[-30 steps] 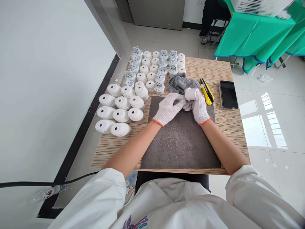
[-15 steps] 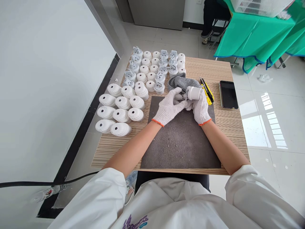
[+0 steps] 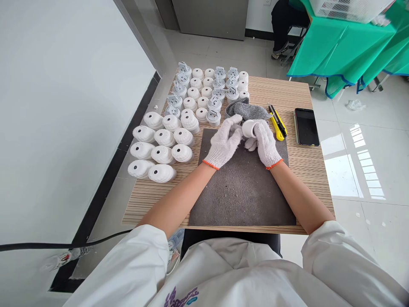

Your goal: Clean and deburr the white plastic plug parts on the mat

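Both my hands wear white knit gloves with orange cuffs. A white cylindrical plastic part (image 3: 248, 128) lies sideways between them, over the top of the dark mat (image 3: 243, 187). My right hand (image 3: 266, 143) wraps round its right side. At its left end, the curved fingers and thumb of my left hand (image 3: 225, 140) close in on it; they partly hide that end. Just behind the hands sits a crumpled grey cloth (image 3: 247, 110). A yellow utility knife (image 3: 278, 123) rests to the right of my right hand.
Rows of white ribbed cylindrical parts (image 3: 164, 137) stand on the left of the wooden table (image 3: 284, 91), several topped by grey fittings (image 3: 220, 72). A phone (image 3: 306, 126) lies at the right. Beyond are a green-covered table (image 3: 335, 47) and a seated person's leg (image 3: 280, 30).
The white part has turned and shifted slightly left; its grey fitting, visible before, is now out of sight. My right fingers have moved onto its right end.
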The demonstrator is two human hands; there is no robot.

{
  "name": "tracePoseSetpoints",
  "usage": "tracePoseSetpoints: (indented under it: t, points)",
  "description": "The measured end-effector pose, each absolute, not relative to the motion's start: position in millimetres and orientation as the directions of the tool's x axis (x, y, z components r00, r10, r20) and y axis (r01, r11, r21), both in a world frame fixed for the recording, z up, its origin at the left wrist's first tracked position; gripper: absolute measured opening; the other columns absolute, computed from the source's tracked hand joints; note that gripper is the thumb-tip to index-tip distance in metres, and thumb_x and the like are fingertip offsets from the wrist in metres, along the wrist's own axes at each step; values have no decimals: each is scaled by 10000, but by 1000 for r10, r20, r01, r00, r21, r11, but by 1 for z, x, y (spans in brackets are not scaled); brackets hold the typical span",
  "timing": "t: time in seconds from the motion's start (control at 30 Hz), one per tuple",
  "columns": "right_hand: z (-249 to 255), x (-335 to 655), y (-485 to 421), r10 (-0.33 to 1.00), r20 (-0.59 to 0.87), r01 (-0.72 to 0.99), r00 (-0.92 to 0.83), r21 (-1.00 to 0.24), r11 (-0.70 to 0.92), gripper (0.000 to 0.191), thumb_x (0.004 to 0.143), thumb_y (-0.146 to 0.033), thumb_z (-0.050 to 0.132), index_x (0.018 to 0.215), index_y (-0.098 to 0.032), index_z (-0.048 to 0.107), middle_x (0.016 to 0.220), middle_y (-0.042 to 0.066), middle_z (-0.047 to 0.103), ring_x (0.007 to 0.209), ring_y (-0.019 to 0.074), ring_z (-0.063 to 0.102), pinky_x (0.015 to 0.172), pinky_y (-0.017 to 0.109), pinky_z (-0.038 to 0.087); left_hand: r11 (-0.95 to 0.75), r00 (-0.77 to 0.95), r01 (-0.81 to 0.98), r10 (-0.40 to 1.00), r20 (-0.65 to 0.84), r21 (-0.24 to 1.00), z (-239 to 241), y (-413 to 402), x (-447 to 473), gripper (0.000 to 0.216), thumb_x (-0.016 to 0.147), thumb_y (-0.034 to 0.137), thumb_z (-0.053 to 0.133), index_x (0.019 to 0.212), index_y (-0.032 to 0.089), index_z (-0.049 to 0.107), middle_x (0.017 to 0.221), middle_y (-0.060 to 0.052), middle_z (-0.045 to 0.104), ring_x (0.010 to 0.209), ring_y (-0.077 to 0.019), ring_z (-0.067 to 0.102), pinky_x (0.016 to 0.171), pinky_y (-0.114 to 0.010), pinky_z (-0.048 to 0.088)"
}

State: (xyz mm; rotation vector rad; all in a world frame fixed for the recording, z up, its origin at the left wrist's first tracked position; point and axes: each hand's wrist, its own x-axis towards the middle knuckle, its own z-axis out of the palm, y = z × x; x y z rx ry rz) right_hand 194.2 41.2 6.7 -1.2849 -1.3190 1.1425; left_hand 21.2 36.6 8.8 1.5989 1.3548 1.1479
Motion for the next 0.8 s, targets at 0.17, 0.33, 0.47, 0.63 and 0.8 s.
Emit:
tracePoseSetpoints:
  t: [0.17, 0.33, 0.47, 0.63, 0.8]
  points:
    - [4, 196, 44, 999, 37, 57, -37, -998, 39, 688, 942, -899, 598, 1164, -254, 684, 595, -25, 657, 473, 185, 589, 460, 333, 496, -206, 84, 323, 978, 189, 924, 5, 38, 21, 282, 1140, 339, 587, 1362, 325, 761, 1483, -26, 772, 1362, -241, 732, 1238, -428, 597]
    - [-8, 196, 51, 1000, 5, 50, -28, -999, 7, 825, 863, -1048, 498, 929, -249, 695, 518, -8, 613, 440, 172, 573, 402, 298, 457, -257, 119, 372, 966, 229, 892, 2, 40, 19, 284, 1132, 334, 609, 1359, 329, 779, 1432, -32, 785, 1281, -229, 766, 1270, -418, 558]
    - [-14, 196, 52, 1000, -3, 23, -8, -1000, -3, 814, 860, -1058, 494, 814, -258, 642, 513, -1, 619, 430, 159, 573, 384, 276, 435, -301, 148, 402, 953, 262, 865, 2, 41, 19, 288, 1111, 254, 621, 1335, 315, 792, 1433, -19, 798, 1392, -229, 719, 1312, -423, 521]
    - [-17, 193, 57, 998, -21, -15, 64, -1000, -20, 748, 895, -1005, 494, 855, -271, 636, 543, -3, 625, 453, 161, 577, 423, 287, 460, -271, 105, 369, 963, 250, 889, 2, 40, 22, 252, 1075, 231, 693, 1278, 319, 811, 1363, -26, 816, 1261, -228, 772, 1217, -420, 608]
    - [-17, 191, 63, 992, -78, -39, 97, -996, -75, 759, 894, -994, 430, 935, -272, 661, 521, -15, 555, 474, 188, 585, 446, 314, 474, -278, 129, 391, 961, 247, 878, 0, 41, 23, 188, 1037, 184, 738, 1155, 290, 840, 1260, -23, 827, 1170, -206, 789, 1148, -377, 639]
